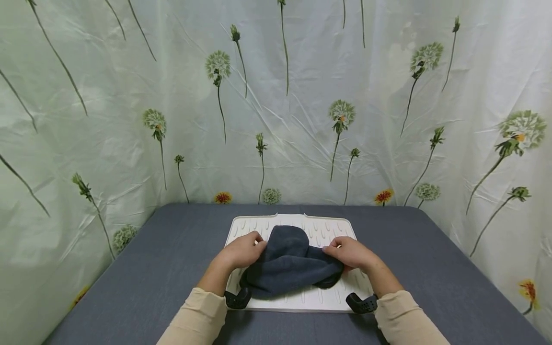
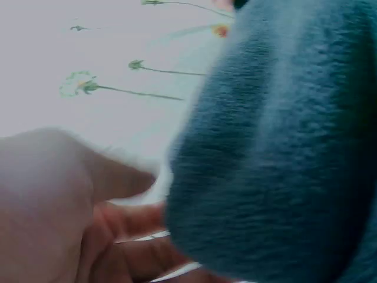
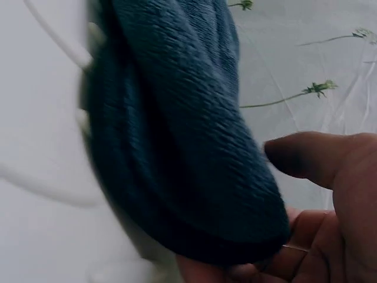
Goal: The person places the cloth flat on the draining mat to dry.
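A dark blue, fuzzy towel [image 1: 280, 273] lies bunched and folded over a white ridged tray [image 1: 302, 304]. My left hand [image 1: 243, 249] grips its upper left edge; in the left wrist view the fingers [image 2: 141, 221] of that hand reach behind the cloth. At the right side, my right hand [image 1: 350, 251] pinches a narrower part. The right wrist view has the thumb [image 3: 303, 156] by the towel's [image 3: 194, 141] edge and other fingers beneath it. Dark rounded edges show under the cloth at both lower corners; whether they belong to the towel I cannot tell.
The tray lies on a dark grey-blue table [image 1: 181, 249], with a notched rim along its far side. Behind and beside the table hangs a pale curtain [image 1: 302, 143] printed with dandelions. Black straps with small devices [image 1: 361, 304] sit on both wrists.
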The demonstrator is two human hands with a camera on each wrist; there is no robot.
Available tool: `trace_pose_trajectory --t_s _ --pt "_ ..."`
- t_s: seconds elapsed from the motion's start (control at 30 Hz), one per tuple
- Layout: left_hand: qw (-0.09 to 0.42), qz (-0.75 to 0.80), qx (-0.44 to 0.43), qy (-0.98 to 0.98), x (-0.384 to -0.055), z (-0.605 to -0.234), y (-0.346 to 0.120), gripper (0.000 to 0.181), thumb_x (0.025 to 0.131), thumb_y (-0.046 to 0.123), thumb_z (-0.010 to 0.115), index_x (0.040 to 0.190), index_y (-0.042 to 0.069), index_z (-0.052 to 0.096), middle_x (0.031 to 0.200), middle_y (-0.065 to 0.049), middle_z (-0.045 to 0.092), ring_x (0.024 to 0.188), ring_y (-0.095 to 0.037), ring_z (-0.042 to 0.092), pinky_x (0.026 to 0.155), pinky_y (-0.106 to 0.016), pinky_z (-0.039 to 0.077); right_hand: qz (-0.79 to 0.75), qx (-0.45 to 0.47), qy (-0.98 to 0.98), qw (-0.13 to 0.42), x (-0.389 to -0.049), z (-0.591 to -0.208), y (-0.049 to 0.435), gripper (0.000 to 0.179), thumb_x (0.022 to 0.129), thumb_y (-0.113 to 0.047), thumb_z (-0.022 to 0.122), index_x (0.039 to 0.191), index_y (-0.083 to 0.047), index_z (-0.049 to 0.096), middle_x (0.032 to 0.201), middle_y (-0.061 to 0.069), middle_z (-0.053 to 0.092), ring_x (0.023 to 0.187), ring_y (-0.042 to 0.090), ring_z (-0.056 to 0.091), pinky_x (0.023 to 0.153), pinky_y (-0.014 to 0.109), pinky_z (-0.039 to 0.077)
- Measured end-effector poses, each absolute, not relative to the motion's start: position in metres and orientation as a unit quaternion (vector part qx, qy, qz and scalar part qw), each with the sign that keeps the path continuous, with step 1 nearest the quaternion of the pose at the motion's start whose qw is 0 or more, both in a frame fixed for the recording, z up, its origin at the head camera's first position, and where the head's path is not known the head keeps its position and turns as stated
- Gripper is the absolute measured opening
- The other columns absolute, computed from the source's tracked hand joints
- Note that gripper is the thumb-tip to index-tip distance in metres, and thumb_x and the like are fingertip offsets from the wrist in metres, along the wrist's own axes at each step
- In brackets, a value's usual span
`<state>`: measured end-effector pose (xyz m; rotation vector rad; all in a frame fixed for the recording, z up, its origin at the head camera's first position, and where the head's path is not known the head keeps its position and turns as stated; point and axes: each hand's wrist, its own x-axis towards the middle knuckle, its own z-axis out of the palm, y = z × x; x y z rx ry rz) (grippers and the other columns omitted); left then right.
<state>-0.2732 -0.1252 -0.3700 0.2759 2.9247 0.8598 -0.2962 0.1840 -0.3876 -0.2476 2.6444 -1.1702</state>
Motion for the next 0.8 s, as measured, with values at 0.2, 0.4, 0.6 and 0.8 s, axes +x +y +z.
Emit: trace_pose_trajectory --t_s 0.2,0.4,0.6,0.8 --pt "0.013 0.269 0.072 0.96 -0.28 -0.38 -0.121 0.015 0.093 0.008 0.06 0.106 0.005 0.067 0.099 -0.012 0.072 0.095 -0.027 0.067 0.084 -0.043 0.052 -0.382 -0.099 0.914 0.094 -0.297 -0.39 0.177 0.033 0.102 -0.035 0.058 0.092 -0.006 0.072 0.078 0.001 0.057 0.067 0.015 0.05 0.054 0.028 0.044" --pt "0.04 0.242 0.102 0.964 -0.275 -0.385 -0.113 0.017 0.082 0.015 0.071 0.096 0.006 0.071 0.095 -0.008 0.072 0.087 -0.023 0.065 0.081 -0.04 0.053 -0.373 -0.101 0.918 0.093 -0.296 -0.394 0.173 0.04 0.104 -0.031 0.055 0.074 -0.007 0.068 0.06 -0.003 0.046 0.056 0.012 0.044 0.052 0.026 0.035" --pt "0.066 0.231 0.127 0.962 -0.27 -0.386 -0.108 0.005 0.078 0.013 0.073 0.079 0.009 0.071 0.079 -0.001 0.068 0.073 -0.017 0.06 0.071 -0.035 0.051 -0.365 -0.108 0.919 0.107 -0.294 -0.394 0.171 0.044 0.103 -0.031 0.055 0.066 -0.01 0.064 0.056 -0.005 0.043 0.052 0.011 0.04 0.05 0.025 0.032" --pt "0.059 0.24 0.152 0.957 -0.269 -0.385 -0.112 0.012 0.077 0.004 0.067 0.066 0.009 0.063 0.066 0.003 0.055 0.063 -0.015 0.048 0.06 -0.029 0.039 -0.337 -0.161 0.92 0.123 -0.293 -0.392 0.172 0.035 0.095 -0.029 0.065 0.066 -0.011 0.065 0.057 -0.008 0.045 0.052 0.01 0.041 0.05 0.024 0.032"
